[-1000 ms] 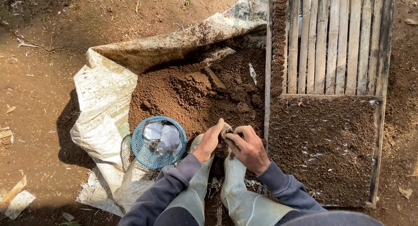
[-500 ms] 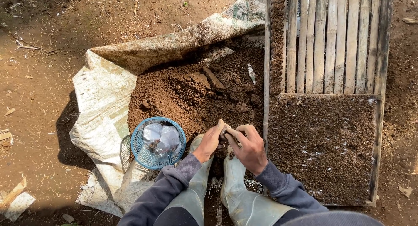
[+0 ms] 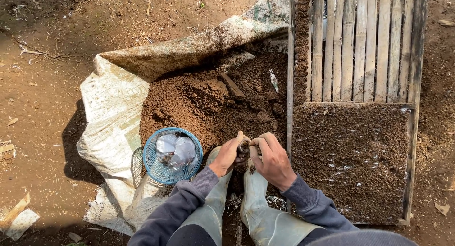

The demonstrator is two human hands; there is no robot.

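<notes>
My left hand (image 3: 227, 156) and my right hand (image 3: 272, 161) meet over my pale rubber boots (image 3: 258, 213), both closed around a small soil-filled pouch (image 3: 244, 145) held between the fingertips. Just beyond them lies a heap of brown soil (image 3: 208, 101) on a white woven sack (image 3: 113, 118). A blue mesh basket (image 3: 150, 163) holding crumpled clear plastic bags (image 3: 176, 150) stands left of my left hand.
A bamboo slat tray (image 3: 369, 47) lies to the right, its near half packed with several soil-filled pouches (image 3: 353, 156) and a single column of them (image 3: 300, 47) along its left edge. Bare earth with straw and debris (image 3: 42, 61) surrounds the sack.
Both hands have stayed over the boots, with the fingers shifting slightly around the small pouch. Nothing else moved.
</notes>
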